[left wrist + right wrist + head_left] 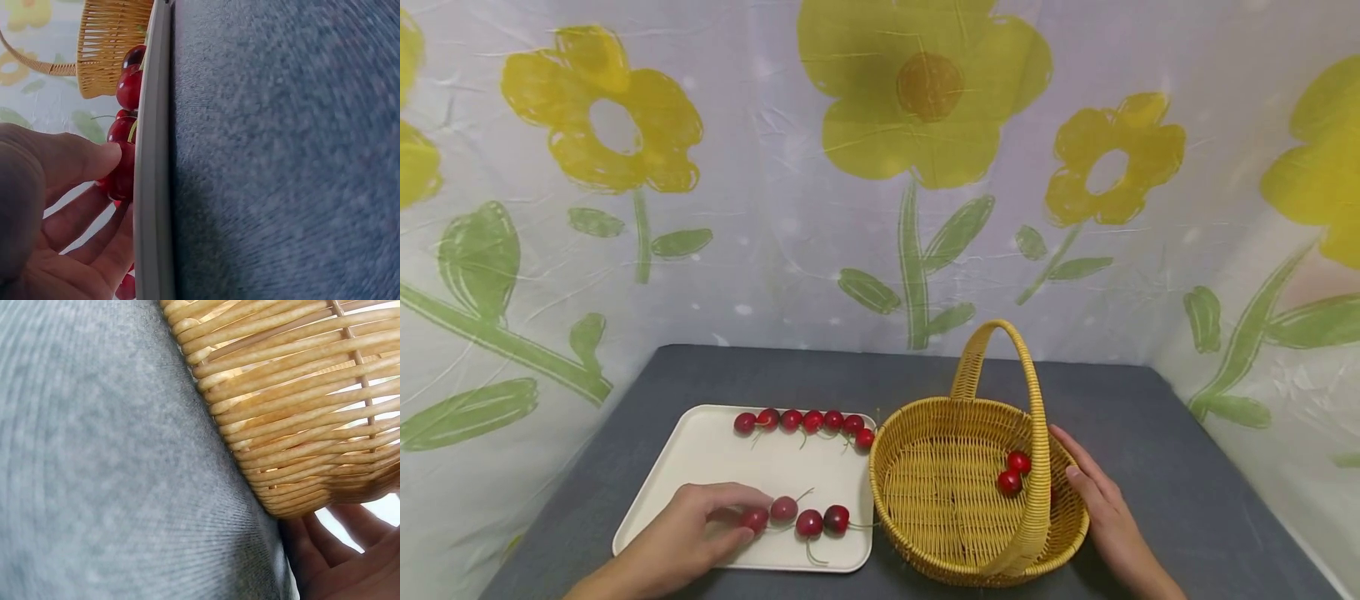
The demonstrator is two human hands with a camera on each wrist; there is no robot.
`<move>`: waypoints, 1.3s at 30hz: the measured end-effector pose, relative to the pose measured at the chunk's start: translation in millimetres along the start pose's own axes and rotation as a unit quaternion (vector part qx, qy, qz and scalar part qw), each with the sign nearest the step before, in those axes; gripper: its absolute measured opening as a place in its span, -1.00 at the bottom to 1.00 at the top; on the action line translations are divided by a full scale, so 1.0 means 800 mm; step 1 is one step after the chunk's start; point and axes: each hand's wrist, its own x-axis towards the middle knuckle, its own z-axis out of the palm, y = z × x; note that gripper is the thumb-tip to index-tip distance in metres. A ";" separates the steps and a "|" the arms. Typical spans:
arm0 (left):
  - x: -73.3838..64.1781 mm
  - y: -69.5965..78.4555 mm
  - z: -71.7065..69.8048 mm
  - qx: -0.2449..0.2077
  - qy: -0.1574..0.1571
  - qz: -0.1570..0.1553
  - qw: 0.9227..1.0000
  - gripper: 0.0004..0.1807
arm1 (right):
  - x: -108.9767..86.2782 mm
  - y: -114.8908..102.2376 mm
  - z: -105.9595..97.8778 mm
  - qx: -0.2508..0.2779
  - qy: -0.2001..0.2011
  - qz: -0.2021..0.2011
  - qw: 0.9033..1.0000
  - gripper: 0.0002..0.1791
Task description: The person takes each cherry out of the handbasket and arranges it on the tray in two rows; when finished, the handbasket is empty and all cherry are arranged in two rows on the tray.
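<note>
My left hand (691,527) pinches a dark red cherry (754,521) between thumb and fingers, low over the white tray (700,450). In the left wrist view the thumb lies against this cherry (122,172), close to the tray's rim. Just right of it are three more cherries with stems, among them the nearest cherry (784,509). Beside the tray stands a yellow wicker basket (925,475) with a tall handle. Cherries (1010,482) lie at its right side, partly behind the handle. My right hand (1108,517) rests on the basket's right side, fingers extended along the outer wall.
Several cherries (812,421) line the tray's back edge, the row ending near the basket's left rim. A dark grey cloth (820,375) covers the table. Behind it hangs a pale sheet (760,275) printed with yellow flowers.
</note>
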 end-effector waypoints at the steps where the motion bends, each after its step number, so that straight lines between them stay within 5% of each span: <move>1: 0.001 0.000 0.001 0.009 0.003 0.003 1.000 -0.60 | 0.000 0.000 0.000 0.000 0.000 0.000 1.000 -0.42; 11: 0.007 0.008 -0.005 0.061 -0.008 -0.027 0.998 -0.56 | 0.002 0.001 -0.001 0.000 -0.002 0.000 1.000 -0.42; 16: 0.028 0.032 -0.021 0.056 -0.004 -0.039 0.998 -0.53 | 0.002 0.002 -0.002 0.002 -0.001 0.004 1.000 -0.40; 20: 0.059 0.057 -0.022 -0.019 0.007 -0.014 1.000 -0.57 | 0.001 0.002 -0.002 0.009 -0.003 0.001 1.000 -0.40; 26: 0.122 0.099 0.004 -0.160 -0.052 0.019 0.986 -0.57 | 0.003 0.004 -0.001 0.007 -0.005 -0.001 1.000 -0.42; 33: 0.200 0.150 0.054 -0.184 -0.108 0.088 0.973 -0.54 | 0.002 0.003 0.001 0.014 -0.004 -0.011 1.000 -0.43; 39: 0.256 0.182 0.089 -0.208 -0.144 0.089 0.963 -0.51 | 0.002 0.004 0.000 0.016 -0.002 -0.016 1.000 -0.43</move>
